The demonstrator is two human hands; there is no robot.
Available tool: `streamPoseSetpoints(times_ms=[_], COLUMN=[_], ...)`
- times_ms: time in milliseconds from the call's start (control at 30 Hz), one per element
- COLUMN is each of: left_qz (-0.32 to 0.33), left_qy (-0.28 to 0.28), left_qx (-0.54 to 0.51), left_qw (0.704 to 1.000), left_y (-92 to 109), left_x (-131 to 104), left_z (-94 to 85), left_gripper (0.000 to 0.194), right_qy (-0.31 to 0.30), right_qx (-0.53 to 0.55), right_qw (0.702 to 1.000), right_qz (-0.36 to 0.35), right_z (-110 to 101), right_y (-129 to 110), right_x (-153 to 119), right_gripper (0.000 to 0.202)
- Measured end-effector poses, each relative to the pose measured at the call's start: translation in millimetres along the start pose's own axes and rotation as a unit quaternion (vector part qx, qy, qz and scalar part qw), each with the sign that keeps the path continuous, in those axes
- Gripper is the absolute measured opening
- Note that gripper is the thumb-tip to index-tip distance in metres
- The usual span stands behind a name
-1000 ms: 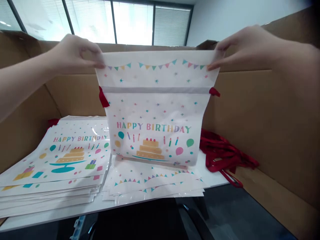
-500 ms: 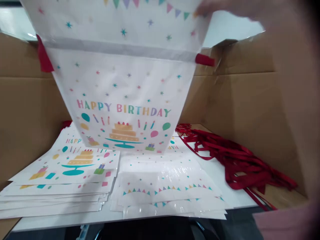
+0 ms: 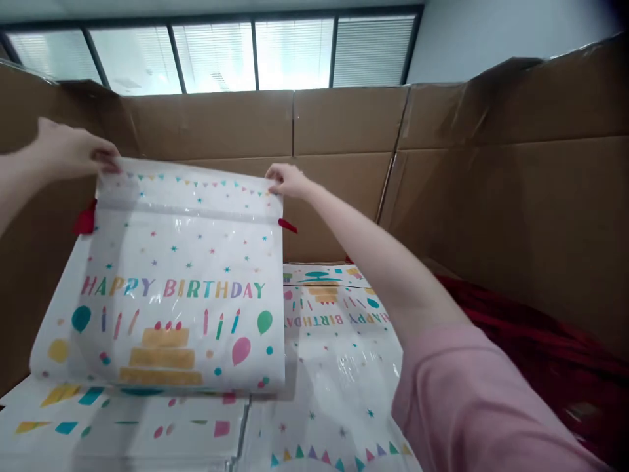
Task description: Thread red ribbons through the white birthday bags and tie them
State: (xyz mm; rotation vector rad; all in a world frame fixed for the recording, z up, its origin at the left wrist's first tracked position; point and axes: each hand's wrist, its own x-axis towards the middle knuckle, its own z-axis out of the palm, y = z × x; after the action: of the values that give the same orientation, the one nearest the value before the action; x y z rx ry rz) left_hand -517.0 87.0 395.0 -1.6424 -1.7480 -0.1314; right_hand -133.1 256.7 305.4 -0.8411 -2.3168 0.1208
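Observation:
A white plastic bag [image 3: 187,262] printed with "HAPPY BIRTHDAY", a cake, candles and balloons hangs over the left stack of bags [image 3: 162,426]. My left hand [image 3: 81,151] grips its top left corner. At the top right corner, my right hand [image 3: 287,180] pinches the edge. Red ribbon pieces [image 3: 86,219] stick out at both sides of the bag. Beside it on the right lies another stack of the same bags [image 3: 334,367], with the print upside down.
Cardboard walls [image 3: 344,121] rise at the back and both sides. A heap of red ribbons [image 3: 531,328] lies on the right, partly behind my sleeve. Windows [image 3: 211,59] are beyond the back wall.
The bag has moved left and lower, over the left stack. My left hand has come into view on its corner. The view has tilted up, showing the back wall and windows.

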Motion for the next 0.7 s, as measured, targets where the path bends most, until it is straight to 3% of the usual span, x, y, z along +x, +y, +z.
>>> streamPoseSetpoints(times_ms=[33, 100, 167, 267, 367, 533, 700], left_qz=[-0.054, -0.056, -0.052, -0.047, -0.035, -0.023, -0.074], left_qy=[-0.027, -0.062, -0.112, -0.165, -0.204, -0.215, -0.178], left_qx=[0.04, 0.07, 0.078, 0.066, 0.048, 0.024, 0.01], left_qw=[0.997, 0.994, 0.989, 0.983, 0.977, 0.976, 0.981], left_y=[-2.8, -3.8, 0.1, 10.1, 19.0, 27.8, 44.6], left_x=[-1.5, -3.7, -5.1, -7.9, -13.9, -32.0, -54.0], left_z=[22.2, 65.1, 103.7, 152.6, 193.1, 240.3, 257.9], left_gripper=[0.094, 0.084, 0.059, 0.031, 0.026, 0.021, 0.036], right_qy=[-0.012, -0.037, -0.058, -0.079, -0.09, -0.147, -0.203], right_qx=[0.003, 0.008, 0.013, 0.019, -0.003, -0.033, -0.022], right_qw=[1.0, 0.999, 0.998, 0.997, 0.996, 0.984, 0.976], right_qz=[0.001, 0.007, 0.015, 0.017, -0.007, -0.093, -0.071], right_z=[20.9, 61.7, 99.7, 149.6, 189.9, 232.3, 248.1], right_y=[7.3, 22.1, 35.1, 48.3, 52.8, 49.4, 43.8], right_x=[6.5, 15.4, 18.8, 15.1, 3.8, -17.9, -29.2], right_gripper=[0.029, 0.028, 0.028, 0.032, 0.043, 0.045, 0.047])
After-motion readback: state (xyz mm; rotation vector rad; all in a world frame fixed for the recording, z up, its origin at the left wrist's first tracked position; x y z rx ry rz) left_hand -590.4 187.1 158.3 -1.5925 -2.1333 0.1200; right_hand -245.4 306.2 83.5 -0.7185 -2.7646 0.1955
